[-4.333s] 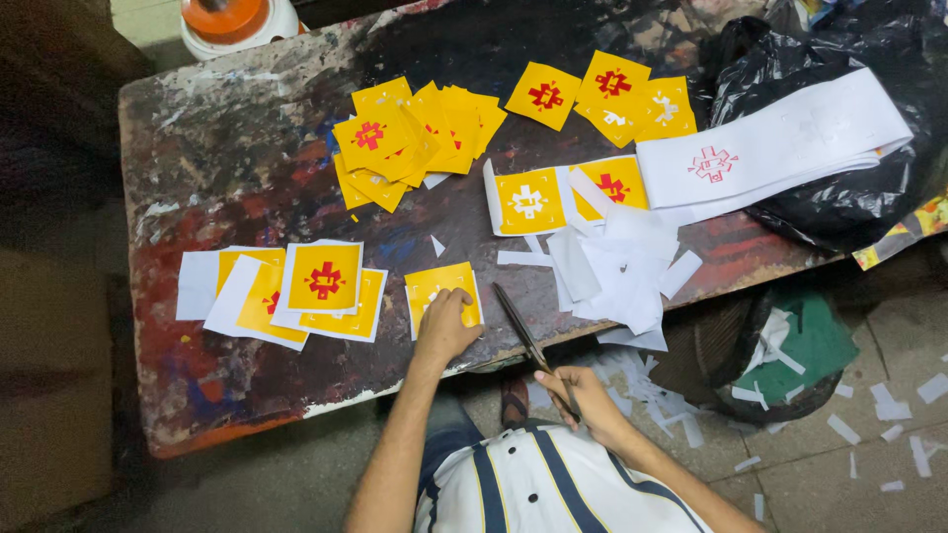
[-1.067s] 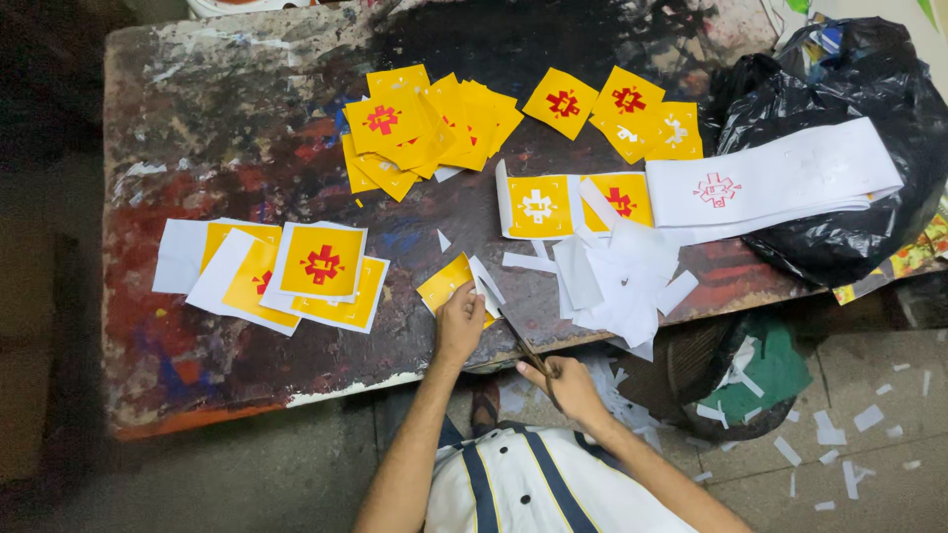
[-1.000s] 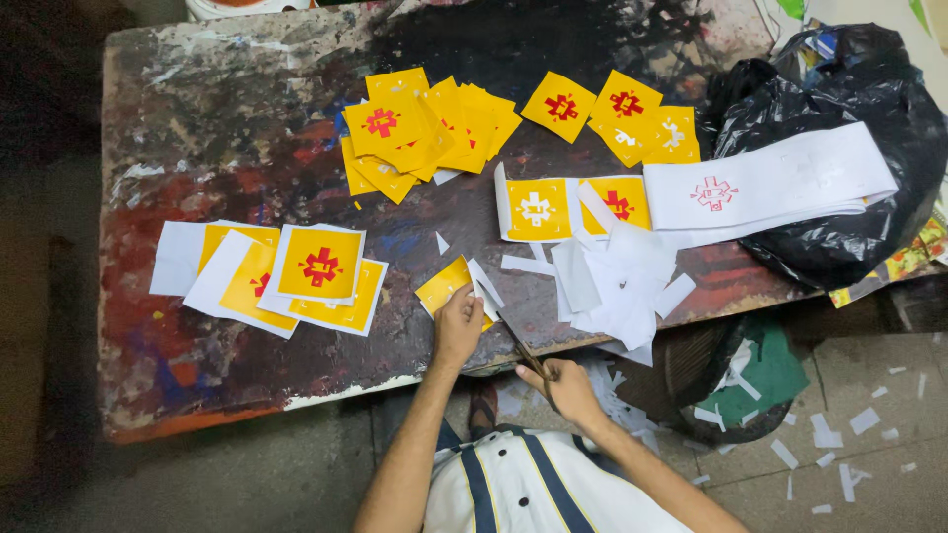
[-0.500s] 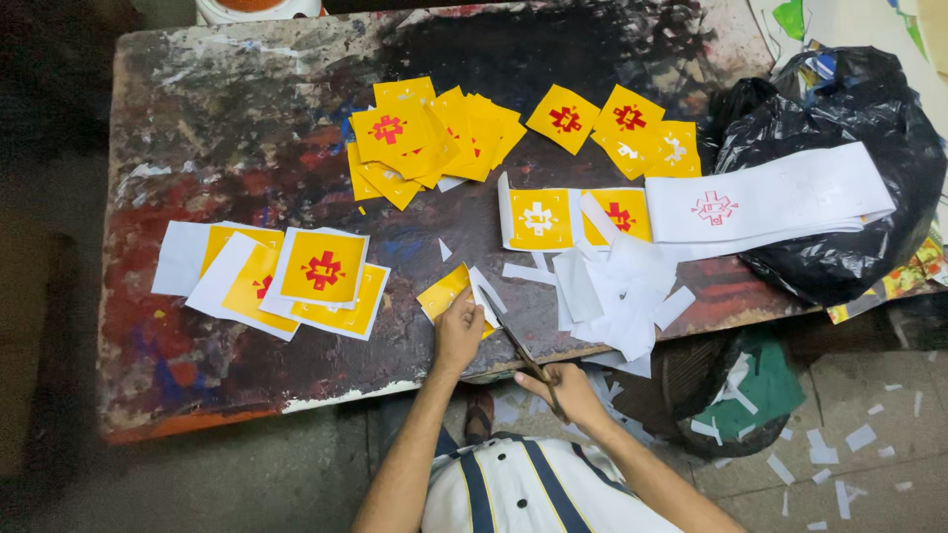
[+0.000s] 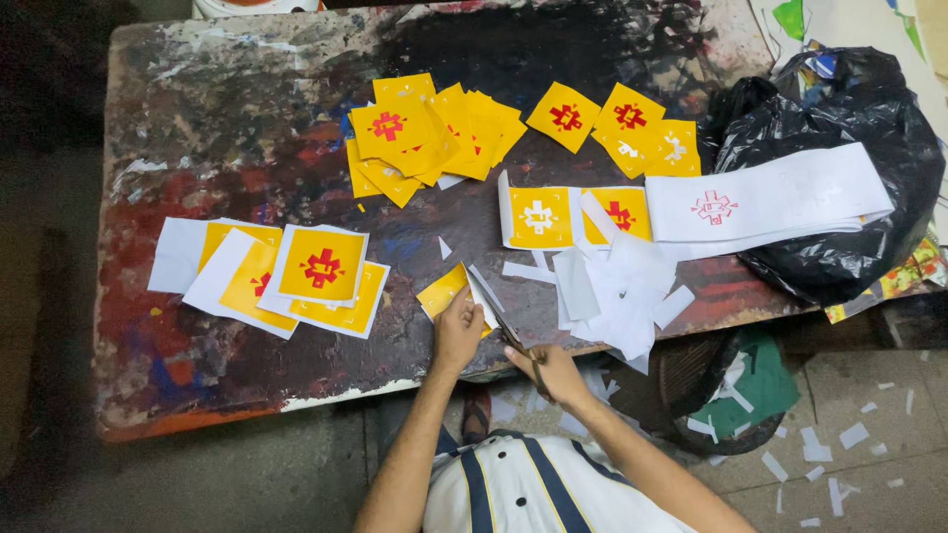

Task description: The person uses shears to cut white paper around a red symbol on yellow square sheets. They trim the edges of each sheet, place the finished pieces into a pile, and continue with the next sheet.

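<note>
My left hand (image 5: 457,331) pinches a yellow paper square (image 5: 443,289) with a white border strip peeling off its right side, held over the near edge of the paint-stained table (image 5: 247,128). My right hand (image 5: 553,372) grips a pair of dark scissors (image 5: 504,321) whose blades point up-left into the square's right edge. A stack of untrimmed yellow squares with white borders (image 5: 286,276) lies to the left of my left hand. A pile of trimmed yellow squares (image 5: 425,133) sits farther back.
White paper offcuts (image 5: 612,281) are heaped right of the scissors. Long white printed strips (image 5: 780,197) drape over a black plastic bag (image 5: 849,109) at the table's right end. A bin with scraps (image 5: 736,390) stands on the floor below, with bits scattered around.
The yellow square that lay flat under my left hand is now lifted and tilted. The scissors have moved into its right edge and a white strip hangs loose from it.
</note>
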